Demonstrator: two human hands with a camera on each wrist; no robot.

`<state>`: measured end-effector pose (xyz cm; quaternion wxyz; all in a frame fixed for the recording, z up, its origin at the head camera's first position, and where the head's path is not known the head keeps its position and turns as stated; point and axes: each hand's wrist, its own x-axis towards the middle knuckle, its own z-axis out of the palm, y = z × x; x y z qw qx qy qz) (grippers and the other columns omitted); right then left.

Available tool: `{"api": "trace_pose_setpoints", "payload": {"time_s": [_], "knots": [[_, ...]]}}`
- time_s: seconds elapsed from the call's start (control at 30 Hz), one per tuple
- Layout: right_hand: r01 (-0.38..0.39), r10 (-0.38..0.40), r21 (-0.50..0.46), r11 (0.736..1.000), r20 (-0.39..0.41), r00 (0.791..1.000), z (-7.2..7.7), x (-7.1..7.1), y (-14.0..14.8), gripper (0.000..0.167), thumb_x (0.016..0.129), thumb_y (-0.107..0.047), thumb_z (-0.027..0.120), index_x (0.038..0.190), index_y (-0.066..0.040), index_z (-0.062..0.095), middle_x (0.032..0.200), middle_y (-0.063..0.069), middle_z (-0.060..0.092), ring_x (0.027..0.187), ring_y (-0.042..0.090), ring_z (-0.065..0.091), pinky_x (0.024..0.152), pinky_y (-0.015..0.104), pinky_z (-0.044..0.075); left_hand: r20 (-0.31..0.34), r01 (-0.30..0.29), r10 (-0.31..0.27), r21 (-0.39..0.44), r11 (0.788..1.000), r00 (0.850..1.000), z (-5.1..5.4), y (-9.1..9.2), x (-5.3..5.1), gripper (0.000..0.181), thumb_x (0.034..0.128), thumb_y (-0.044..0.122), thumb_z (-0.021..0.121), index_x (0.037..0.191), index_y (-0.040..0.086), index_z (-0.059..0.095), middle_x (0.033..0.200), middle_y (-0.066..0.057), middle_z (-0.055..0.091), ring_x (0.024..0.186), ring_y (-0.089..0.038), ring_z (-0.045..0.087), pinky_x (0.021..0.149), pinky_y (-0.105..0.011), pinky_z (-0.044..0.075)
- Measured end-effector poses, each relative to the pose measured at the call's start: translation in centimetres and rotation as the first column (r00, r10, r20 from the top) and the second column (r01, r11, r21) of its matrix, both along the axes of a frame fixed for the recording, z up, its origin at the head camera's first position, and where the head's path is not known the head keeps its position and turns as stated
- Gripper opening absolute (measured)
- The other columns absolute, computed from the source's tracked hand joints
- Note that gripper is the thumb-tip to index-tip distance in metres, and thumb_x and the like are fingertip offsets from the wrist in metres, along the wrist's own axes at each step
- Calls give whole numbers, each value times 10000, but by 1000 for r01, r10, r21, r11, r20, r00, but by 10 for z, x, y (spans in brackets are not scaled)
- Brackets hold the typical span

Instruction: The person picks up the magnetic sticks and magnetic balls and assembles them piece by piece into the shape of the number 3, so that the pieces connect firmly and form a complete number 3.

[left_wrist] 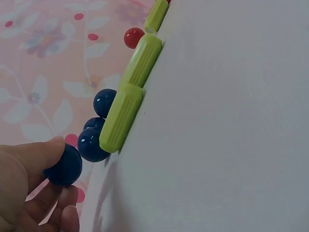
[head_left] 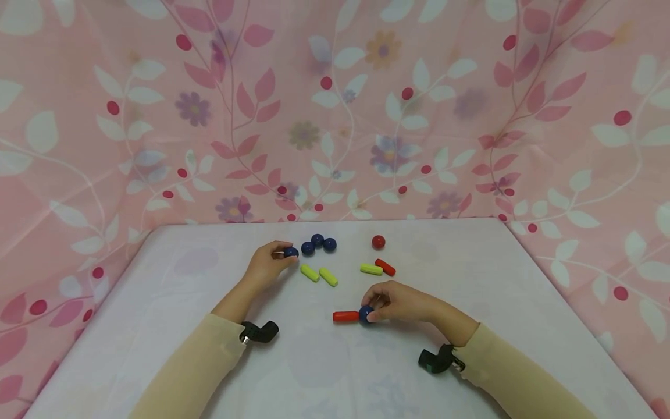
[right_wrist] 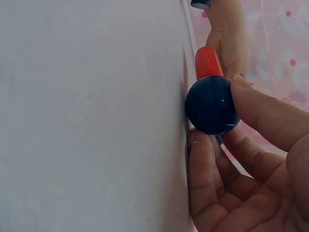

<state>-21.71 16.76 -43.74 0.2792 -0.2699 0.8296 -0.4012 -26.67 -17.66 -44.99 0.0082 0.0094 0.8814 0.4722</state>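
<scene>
Red rod points left, crosswise; left fingers, right fingers each pinch blue ball

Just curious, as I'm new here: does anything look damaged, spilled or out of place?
Nothing stands out. The blue balls in the hands show no visible damage, and I see no spill. A loose red rod slants beside a yellow-green rod, but that seems ordinary for scattered pieces.

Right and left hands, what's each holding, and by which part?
The right hand pinches a glossy navy ball by its sides, not the ribbed red stick against it; the left hand likewise pinches another glossy navy ball.
</scene>
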Motion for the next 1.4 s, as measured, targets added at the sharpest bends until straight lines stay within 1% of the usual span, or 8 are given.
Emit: {"api": "trace_pose_setpoints", "payload": {"time_s": [0.13,0.33,0.5,0.6,0.73,0.97,1.23,1.4], "knots": [[7,-7,5,1000,-1,1000,1,-1,0,239,884,-187,786,1089,-122,682,990,-13,664,899,203,598,800,300,516,-16,23,-23,-9,1000,1000,5,2,6,460,925,274,743,1334,97,626,1278,-135,632,1145,-290,589,840,-364,534],[8,-8,-9,1000,11,1000,1,-2,-1,243,882,-177,787,1089,-111,679,993,-8,665,900,205,603,802,291,518,-32,63,-64,-4,998,997,16,9,21,422,915,263,754,1294,108,652,1231,-93,663,1113,-269,612,834,-371,534],[8,-8,-10,1000,9,1000,-1,-3,-1,238,883,-178,786,1086,-114,678,1001,-11,663,908,201,605,813,287,518,-5,115,-115,2,993,993,20,11,32,395,893,292,778,1246,146,680,1145,-45,687,1046,-230,626,791,-325,517],[4,-4,-10,1000,12,1000,-2,-3,-2,233,886,-178,783,1085,-117,678,1004,-9,665,912,202,608,822,296,517,27,173,-173,3,985,985,20,10,37,396,877,306,793,1228,157,689,1085,-11,697,1000,-198,636,786,-308,519],[3,-3,-8,1000,14,1000,-1,-3,-2,229,889,-174,780,1086,-118,678,1004,-7,665,915,205,607,826,302,517,51,288,-289,29,957,956,19,7,42,383,868,302,802,1196,136,696,1048,8,704,965,-173,645,793,-309,527],[12,-12,1,1000,15,1000,-1,-3,-1,236,884,-177,785,1085,-120,676,1007,-9,663,918,202,608,826,295,521,73,453,-457,71,889,886,12,9,48,353,867,278,805,1149,107,679,1072,-2,702,1003,-172,668,801,-318,536],[15,-15,5,1000,15,1000,-3,-4,-1,238,882,-187,787,1085,-125,678,1009,-7,662,915,206,604,831,311,518,122,541,-544,58,839,830,8,18,56,320,854,261,818,1115,128,692,1058,7,671,966,-159,651,785,-296,536],[3,-3,-3,1000,10,1000,-2,-3,-1,230,889,-174,780,1088,-121,677,1003,-8,663,915,202,604,826,298,517,154,565,-567,58,823,809,7,24,62,302,855,252,818,1111,148,696,1044,16,660,981,-159,643,823,-287,535]]}}
